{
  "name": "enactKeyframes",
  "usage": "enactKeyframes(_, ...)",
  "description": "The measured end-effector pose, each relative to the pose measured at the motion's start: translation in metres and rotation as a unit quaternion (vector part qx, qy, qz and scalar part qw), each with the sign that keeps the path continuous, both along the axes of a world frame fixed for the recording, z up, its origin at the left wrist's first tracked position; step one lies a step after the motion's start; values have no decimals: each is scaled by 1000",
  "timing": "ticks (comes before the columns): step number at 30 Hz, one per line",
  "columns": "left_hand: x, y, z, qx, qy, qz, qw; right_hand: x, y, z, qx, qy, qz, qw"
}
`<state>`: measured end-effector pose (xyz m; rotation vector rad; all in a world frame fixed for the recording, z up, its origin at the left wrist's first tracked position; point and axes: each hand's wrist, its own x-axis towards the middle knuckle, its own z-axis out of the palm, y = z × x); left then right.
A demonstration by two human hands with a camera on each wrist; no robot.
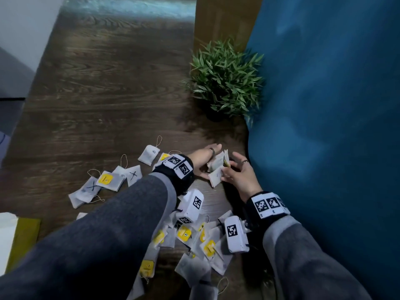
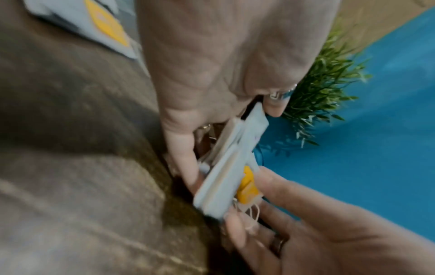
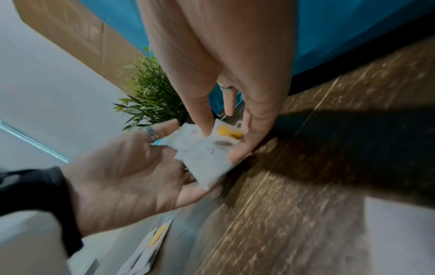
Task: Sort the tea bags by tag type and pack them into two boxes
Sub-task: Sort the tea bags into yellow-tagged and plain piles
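A small stack of white tea bags (image 1: pixel 216 167) stands on edge on the dark wooden table (image 1: pixel 108 94), near the blue panel. A yellow tag (image 2: pixel 246 184) shows on its right face. My left hand (image 1: pixel 210 161) holds the stack from the left, thumb (image 2: pixel 186 163) low and fingers behind it. From the right, my right hand (image 1: pixel 230 167) pinches the same stack (image 3: pixel 207 156) between thumb (image 3: pixel 206 119) and fingers. Loose tea bags lie scattered: some with yellow tags (image 1: pixel 105 179), some marked with an X (image 1: pixel 133 175), and a heap (image 1: pixel 194 241) under my wrists.
A potted green plant (image 1: pixel 225 79) stands just beyond the hands. A blue panel (image 1: pixel 324 126) borders the table on the right, with a brown cardboard box (image 1: pixel 220 18) behind the plant. A white and olive-yellow object (image 1: pixel 15 239) lies at the near left edge.
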<state>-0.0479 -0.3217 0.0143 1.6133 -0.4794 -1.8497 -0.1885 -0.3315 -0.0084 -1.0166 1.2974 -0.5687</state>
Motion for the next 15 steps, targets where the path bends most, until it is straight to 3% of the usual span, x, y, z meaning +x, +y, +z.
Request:
enactKeyframes(3, 14, 0, 3, -12, -109, -90, 990, 1, -2, -2, -24, 21, 10, 999)
enactKeyframes(5, 35, 4, -2, -51, -209, -136, 967, 1, 1, 1, -43, 33, 40, 998)
enactKeyframes(8, 79, 22, -6, -148, -395, -72, 904, -7, 7, 3, -93, 68, 63, 991)
enactKeyframes(10, 107, 40, -10, -124, -527, -20, 841, -16, 13, 1, -132, 102, 81, 983)
enactKeyframes(11, 118, 50, -11, -85, -568, -39, 818, -22, 17, -3, -144, 136, 99, 975)
enactKeyframes(12, 126, 59, -13, -44, -580, -84, 809, -28, 22, -9, -148, 184, 123, 964)
enactKeyframes(15, 134, 79, -25, 16, -536, -210, 818, -50, 33, -44, -116, 287, 185, 933)
